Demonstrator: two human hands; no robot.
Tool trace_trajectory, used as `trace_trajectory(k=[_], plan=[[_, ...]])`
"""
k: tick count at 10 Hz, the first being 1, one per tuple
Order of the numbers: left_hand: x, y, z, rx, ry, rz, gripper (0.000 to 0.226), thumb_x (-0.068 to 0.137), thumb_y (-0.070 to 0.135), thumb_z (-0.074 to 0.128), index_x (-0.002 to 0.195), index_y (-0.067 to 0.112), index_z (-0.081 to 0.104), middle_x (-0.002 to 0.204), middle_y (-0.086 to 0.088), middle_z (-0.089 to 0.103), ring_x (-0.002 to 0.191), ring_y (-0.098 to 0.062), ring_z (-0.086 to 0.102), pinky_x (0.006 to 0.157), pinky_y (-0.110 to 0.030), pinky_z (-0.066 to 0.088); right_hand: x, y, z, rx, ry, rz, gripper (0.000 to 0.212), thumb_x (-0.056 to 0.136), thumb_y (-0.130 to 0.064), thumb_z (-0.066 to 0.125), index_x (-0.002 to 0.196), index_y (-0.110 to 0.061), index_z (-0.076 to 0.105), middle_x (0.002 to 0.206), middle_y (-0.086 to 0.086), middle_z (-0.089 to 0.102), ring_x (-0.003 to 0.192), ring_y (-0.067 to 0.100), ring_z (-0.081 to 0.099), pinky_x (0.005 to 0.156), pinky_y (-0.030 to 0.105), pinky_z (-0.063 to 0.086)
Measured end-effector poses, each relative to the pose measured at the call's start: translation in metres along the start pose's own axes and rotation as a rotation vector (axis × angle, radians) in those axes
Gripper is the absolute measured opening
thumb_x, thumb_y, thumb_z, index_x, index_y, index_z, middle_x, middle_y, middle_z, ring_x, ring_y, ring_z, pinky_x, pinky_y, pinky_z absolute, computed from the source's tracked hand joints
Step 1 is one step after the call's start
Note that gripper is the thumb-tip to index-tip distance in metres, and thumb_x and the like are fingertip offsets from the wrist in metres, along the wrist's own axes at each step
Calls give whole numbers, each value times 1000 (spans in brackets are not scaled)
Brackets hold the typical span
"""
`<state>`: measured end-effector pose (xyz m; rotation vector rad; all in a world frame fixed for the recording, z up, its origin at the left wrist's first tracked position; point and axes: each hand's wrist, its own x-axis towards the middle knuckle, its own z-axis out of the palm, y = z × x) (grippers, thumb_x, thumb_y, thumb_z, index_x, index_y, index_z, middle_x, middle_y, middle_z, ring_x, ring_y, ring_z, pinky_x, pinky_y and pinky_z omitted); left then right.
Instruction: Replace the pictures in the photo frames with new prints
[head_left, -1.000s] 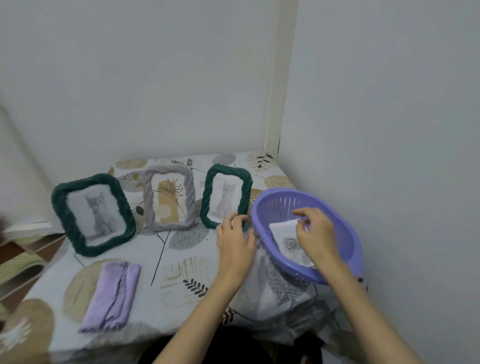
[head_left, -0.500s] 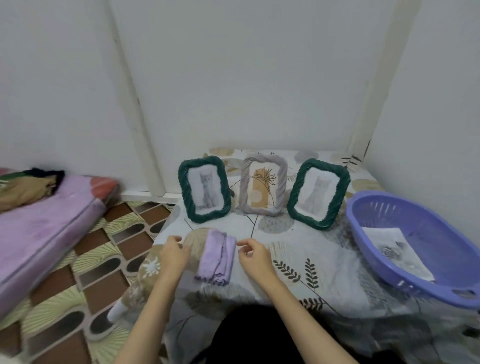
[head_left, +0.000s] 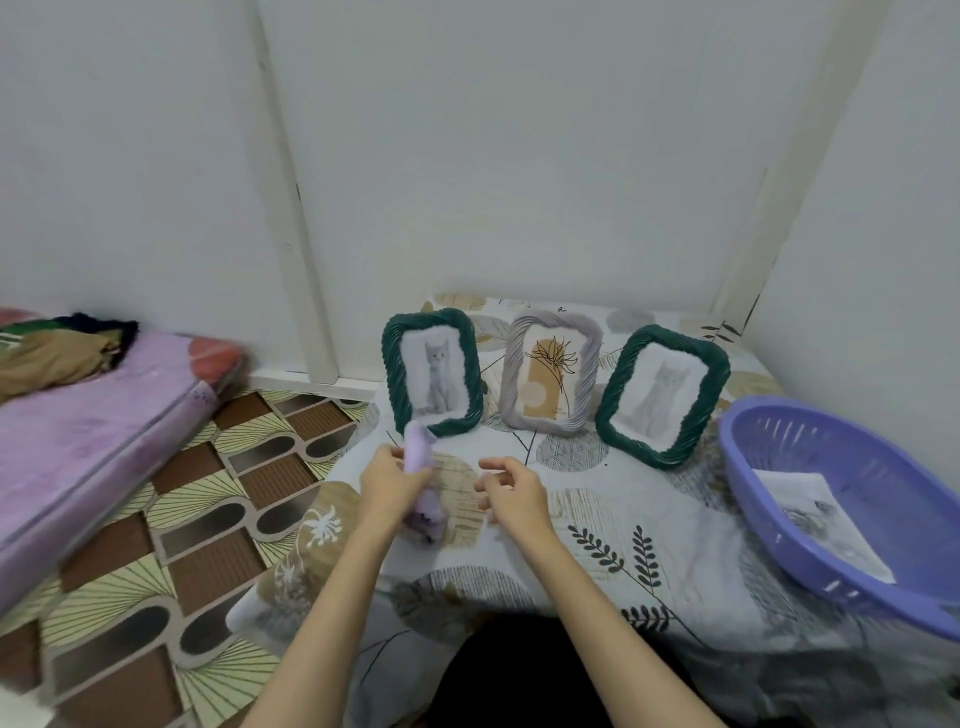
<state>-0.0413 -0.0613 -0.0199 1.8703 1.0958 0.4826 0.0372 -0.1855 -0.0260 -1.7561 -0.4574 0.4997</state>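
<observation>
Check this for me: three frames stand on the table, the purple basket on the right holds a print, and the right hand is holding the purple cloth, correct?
Not quite. The head view shows the left hand gripping the purple cloth; the right hand holds nothing. The rest stands: three frames on the table, and the purple basket on the right holds a print.

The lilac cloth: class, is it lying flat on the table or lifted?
Lifted. The left hand grips the lilac cloth bunched, one end sticking up before the left green frame, the other drooping toward the table.
</observation>
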Motion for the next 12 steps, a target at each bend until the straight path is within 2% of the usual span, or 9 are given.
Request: trace_trajectory(k=[1,3,4,5,6,7,8,10,12], plan=[[-6,4,-4,227,163,241,29,80,5,58,108,6,52,105,-7,53,87,-18,54,71,-25,46,3,-8,11,321,-167,210,15,96,-11,44,104,-6,56,79,7,61,59,19,56,50,26,47],[-14,-10,-2,283,-207,194,29,88,30,57,101,5,66,101,-15,67,76,-15,53,64,-23,44,14,5,35,270,-160,315,21,93,-15,47,110,-8,55,93,17,67,68,22,64,56,28,55],[-1,-22,-17,268,-75,244,31,91,20,52,121,11,57,116,-12,58,92,-16,54,78,-21,45,16,9,37,195,-137,275,25,84,-11,59,107,-15,52,102,14,67,88,26,67,70,33,57],[2,-34,-19,293,-197,308,35,91,23,54,125,17,55,130,-8,49,118,-22,48,104,-33,36,17,10,45,146,-133,220,41,73,3,59,109,-15,51,100,13,65,92,28,65,70,36,56],[1,-42,-16,283,-214,341,39,90,26,56,127,17,53,139,-6,45,127,-21,41,109,-35,31,20,14,53,233,-173,248,48,73,10,55,115,-12,50,102,18,65,94,28,64,80,39,54],[4,-49,-12,442,-172,401,43,92,26,51,134,21,46,147,-1,37,133,-20,35,112,-34,26,14,15,53,-87,-113,29,46,76,-6,63,120,-14,50,115,10,62,102,24,59,88,37,50],[-2,-53,-2,550,-196,418,46,99,36,31,144,25,28,154,6,21,143,-15,17,118,-37,15,9,14,44,-786,-43,-298,49,85,-31,56,131,-24,42,133,1,45,115,24,41,94,35,37],[-10,-56,4,690,-271,403,52,95,48,7,145,37,7,156,10,0,145,-11,-6,117,-42,-2,5,23,37,-940,-216,-270,45,98,-39,29,142,-28,31,154,-4,19,136,27,18,109,43,20],[-21,-58,8,542,-30,500,59,91,48,16,136,18,42,150,-3,32,141,-20,25,114,-34,15,-18,35,34,-659,-91,-374,39,95,-32,36,129,-17,49,137,6,45,120,24,39,104,38,35]])
